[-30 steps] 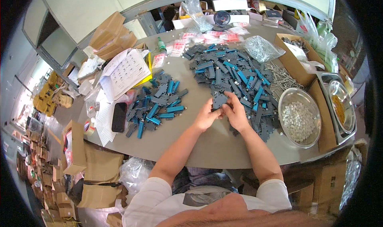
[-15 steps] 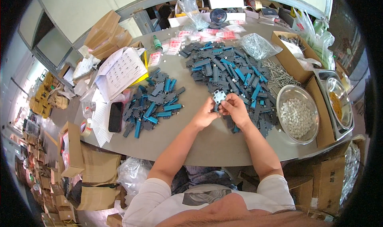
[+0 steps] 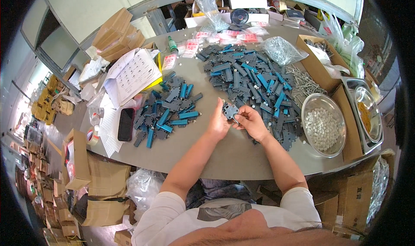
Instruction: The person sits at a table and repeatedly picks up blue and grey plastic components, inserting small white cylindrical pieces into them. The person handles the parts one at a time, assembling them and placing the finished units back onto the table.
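Note:
Over the table's middle, a dark grey flat part with holes (image 3: 230, 110) is held up between both hands. My left hand (image 3: 218, 124) supports it from the left, fingers pointing up along its side. On the other side, the thumb and fingers of my right hand (image 3: 253, 123) pinch its lower right edge. Just beyond them spreads a big heap of grey and blue parts (image 3: 246, 79). A smaller pile of similar parts (image 3: 166, 112) lies left of my left hand. The underside of the held part is hidden by my fingers.
At right stands a steel bowl of small white pieces (image 3: 323, 125), with loose screws (image 3: 307, 81) and a bag of hardware (image 3: 283, 50) behind it. A phone (image 3: 126, 125) and printed papers (image 3: 134, 73) lie at left. A small fan (image 3: 239, 17) stands at the back.
The grey part has turned in my hands, and its lighter face now looks darker. It has come slightly lower and left; my left fingers have straightened upward. The view has shifted slightly.

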Tool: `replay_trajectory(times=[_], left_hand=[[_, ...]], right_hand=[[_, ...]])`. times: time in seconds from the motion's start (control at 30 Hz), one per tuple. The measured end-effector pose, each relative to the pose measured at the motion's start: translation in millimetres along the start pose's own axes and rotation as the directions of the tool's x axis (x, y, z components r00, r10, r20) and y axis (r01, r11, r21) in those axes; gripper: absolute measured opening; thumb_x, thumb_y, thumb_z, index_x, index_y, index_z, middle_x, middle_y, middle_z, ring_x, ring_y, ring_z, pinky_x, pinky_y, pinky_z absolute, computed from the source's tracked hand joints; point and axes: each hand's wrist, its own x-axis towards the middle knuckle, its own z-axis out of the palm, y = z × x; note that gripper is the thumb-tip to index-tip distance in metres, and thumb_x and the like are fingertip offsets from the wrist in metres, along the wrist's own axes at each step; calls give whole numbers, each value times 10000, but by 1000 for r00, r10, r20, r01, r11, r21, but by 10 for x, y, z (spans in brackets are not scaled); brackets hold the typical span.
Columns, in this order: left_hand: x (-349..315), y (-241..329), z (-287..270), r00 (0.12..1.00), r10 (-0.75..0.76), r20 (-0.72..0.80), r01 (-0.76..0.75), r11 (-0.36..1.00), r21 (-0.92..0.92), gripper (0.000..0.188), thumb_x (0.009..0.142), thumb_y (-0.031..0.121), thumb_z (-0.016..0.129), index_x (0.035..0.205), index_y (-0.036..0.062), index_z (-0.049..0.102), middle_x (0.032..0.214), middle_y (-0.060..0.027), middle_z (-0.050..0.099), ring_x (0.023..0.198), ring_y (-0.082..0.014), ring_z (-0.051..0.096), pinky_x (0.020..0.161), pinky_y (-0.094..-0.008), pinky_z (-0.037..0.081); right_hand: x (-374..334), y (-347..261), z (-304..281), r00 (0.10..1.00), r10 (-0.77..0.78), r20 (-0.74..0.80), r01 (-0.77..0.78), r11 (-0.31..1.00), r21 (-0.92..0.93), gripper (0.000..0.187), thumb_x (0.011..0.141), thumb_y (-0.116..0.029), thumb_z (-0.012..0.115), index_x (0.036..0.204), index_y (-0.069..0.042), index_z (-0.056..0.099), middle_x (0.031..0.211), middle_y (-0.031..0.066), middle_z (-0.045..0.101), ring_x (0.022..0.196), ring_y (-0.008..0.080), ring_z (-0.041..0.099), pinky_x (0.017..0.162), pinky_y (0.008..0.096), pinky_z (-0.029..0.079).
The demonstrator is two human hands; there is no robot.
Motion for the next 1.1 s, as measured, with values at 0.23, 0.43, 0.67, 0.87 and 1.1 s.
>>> replay_trajectory(times=[0.23, 0.43, 0.67, 0.87, 1.1], left_hand=[[-9, -73, 82, 979, 43, 199, -44, 999, -3, 555, 963, 610, 274, 1076, 124, 517, 989, -27, 584, 907, -162, 571, 753, -336, 477], [-54, -80, 128, 972, 71, 225, -72, 997, -3, 502, 980, 542, 331, 1114, 97, 519, 1090, -52, 578, 990, -176, 556, 803, -337, 479], [-67, -71, 125, 935, 198, 293, -247, 959, 139, 303, 983, 296, 495, 1192, 80, 534, 1374, -134, 478, 1206, -280, 499, 950, -405, 455], [-12, -24, 76, 882, 256, 396, -288, 957, 21, 379, 1004, 338, 418, 1229, 50, 521, 1410, -152, 440, 1339, -331, 362, 1091, -463, 305], [-36, -31, 122, 924, 141, 355, -107, 988, -113, 409, 989, 430, 409, 1150, 80, 549, 1269, -134, 550, 1222, -307, 483, 1015, -454, 392]], right_hand=[[-17, -25, 26, 998, -25, -58, 23, 999, -32, 72, 933, -85, 578, 940, -46, 518, 883, 33, 602, 762, 113, 623, 661, 257, 536], [-11, -25, 20, 996, -24, -83, 24, 1000, -5, 91, 926, -82, 593, 929, -43, 511, 862, 28, 580, 752, 113, 616, 653, 251, 529], [-44, -54, 123, 968, -142, -206, 136, 990, -45, 161, 909, -112, 627, 922, -15, 499, 788, 44, 582, 701, 118, 613, 573, 248, 500], [-105, -143, 82, 995, -38, -90, 1, 924, -382, 317, 951, -295, 556, 910, 14, 610, 711, 71, 612, 586, 127, 577, 535, 291, 470], [-125, -178, 43, 947, -319, -35, 227, 743, -630, 262, 895, -256, 609, 807, -13, 651, 655, 147, 602, 577, 282, 579, 560, 371, 449]])
